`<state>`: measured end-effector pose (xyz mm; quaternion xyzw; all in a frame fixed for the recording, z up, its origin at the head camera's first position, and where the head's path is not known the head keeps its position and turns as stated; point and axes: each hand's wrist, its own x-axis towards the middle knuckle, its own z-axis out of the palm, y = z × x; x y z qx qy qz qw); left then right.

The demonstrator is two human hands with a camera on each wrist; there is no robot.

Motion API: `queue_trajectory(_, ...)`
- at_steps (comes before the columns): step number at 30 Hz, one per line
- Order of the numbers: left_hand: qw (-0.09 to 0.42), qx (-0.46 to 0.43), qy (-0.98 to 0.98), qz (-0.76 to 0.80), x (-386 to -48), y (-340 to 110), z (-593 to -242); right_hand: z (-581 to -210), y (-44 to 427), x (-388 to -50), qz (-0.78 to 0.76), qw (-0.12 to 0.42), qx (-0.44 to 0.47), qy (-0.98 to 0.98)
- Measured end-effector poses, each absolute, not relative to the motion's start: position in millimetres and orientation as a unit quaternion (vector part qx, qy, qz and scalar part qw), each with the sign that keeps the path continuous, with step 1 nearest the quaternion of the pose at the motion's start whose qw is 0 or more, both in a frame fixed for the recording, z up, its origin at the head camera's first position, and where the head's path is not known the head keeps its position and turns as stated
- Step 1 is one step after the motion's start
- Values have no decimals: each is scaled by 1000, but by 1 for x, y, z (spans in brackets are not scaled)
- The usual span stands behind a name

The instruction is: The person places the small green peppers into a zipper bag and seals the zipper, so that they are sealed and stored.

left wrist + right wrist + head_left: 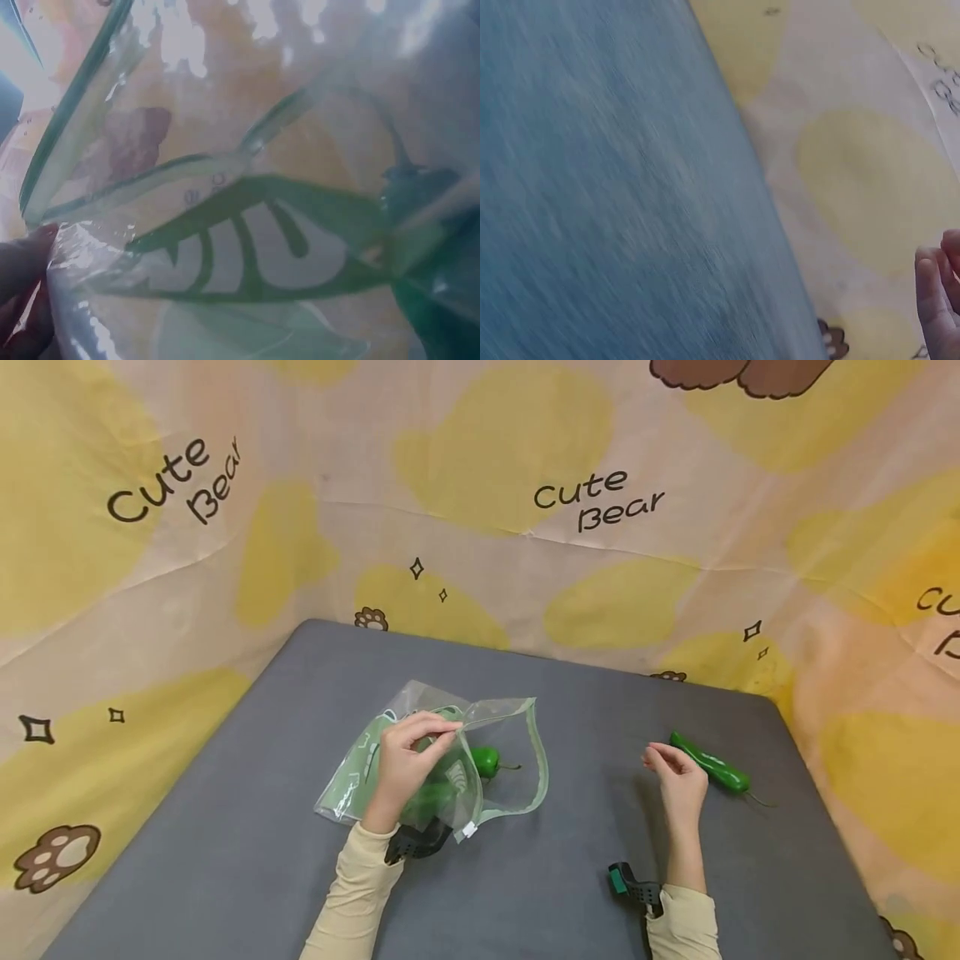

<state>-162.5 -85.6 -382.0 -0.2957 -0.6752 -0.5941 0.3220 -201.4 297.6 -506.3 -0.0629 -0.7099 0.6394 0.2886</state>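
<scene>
My left hand point(405, 760) pinches the upper edge of a clear zip bag point(542, 768) with green trim and print. The bag lies on its side, its mouth gaping to the right. A green pepper point(486, 762) with a thin stem shows in the mouth; more green shows dimly through the plastic. In the left wrist view, the left fingertips point(30, 270) hold the plastic at the lower left. My right hand point(681, 781) is raised, fingers bent toward the thumb, holding nothing visible. Just beside it in the head view lies a long green pepper point(712, 764).
A grey table point(555, 893) carries the bag and the long pepper. Patterned cloth point(480, 468) hangs behind it and along both sides. A white slider point(468, 830) sits at the bag's lower mouth corner. Black wrist cameras point(636, 887) are strapped to both wrists.
</scene>
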Motion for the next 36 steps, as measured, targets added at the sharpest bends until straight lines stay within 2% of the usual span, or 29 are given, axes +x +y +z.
queue_trajectory(5,342,-266,-675,-597,-152,-94,-386,-502,300,-199,640,281,-48,-713)
queue_trajectory(8,343,-263,-668,-607,-151,-97,-387,-504,304,-205,573,304,-66,-758)
queue_trajectory(12,342,-263,-651,-625,-152,-97,-387,-486,310,-205,474,329,-88,-812)
queue_trajectory(16,341,-260,-643,-635,-152,-95,-388,-476,319,-203,417,320,-114,-843)
queue_trajectory(23,318,-256,-647,-644,-153,-90,-385,-482,333,-200,398,316,-117,-853)
queue_trajectory(26,315,-258,-645,-647,-155,-89,-384,-482,339,-198,388,293,-118,-866)
queue_trajectory(32,306,-259,-646,-650,-160,-86,-383,-478,351,-193,328,199,-163,-909)
queue_trajectory(36,297,-260,-646,-653,-164,-83,-382,-475,355,-192,299,194,-176,-918)
